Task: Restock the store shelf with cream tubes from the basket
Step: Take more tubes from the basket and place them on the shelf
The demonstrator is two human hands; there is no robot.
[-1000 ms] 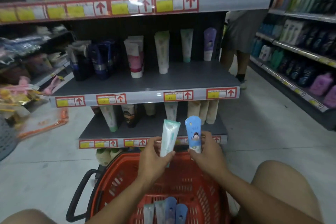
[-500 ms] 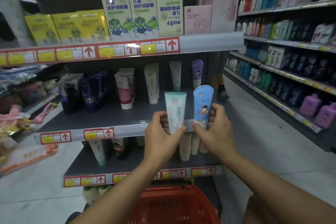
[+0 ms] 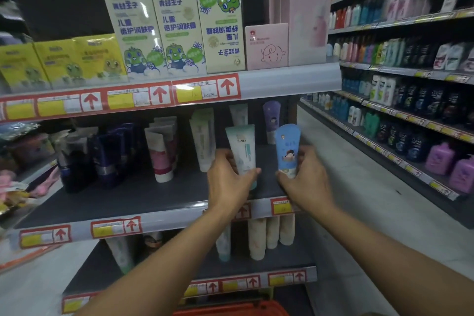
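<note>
Both hands reach over the middle shelf (image 3: 128, 195). One hand, the left hand (image 3: 227, 182), holds a white tube (image 3: 242, 147) with its fingers and thumb curled round the low end. Next to it, the right hand (image 3: 306, 179) holds a blue tube (image 3: 287, 149) the same way. Both tubes stand up straight, side by side, just above the front of the shelf. More tubes (image 3: 202, 138) stand farther back on it. Up top sit tall boxes (image 3: 174, 25). Only the red rim of the basket (image 3: 230, 310) shows at the bottom.
</note>
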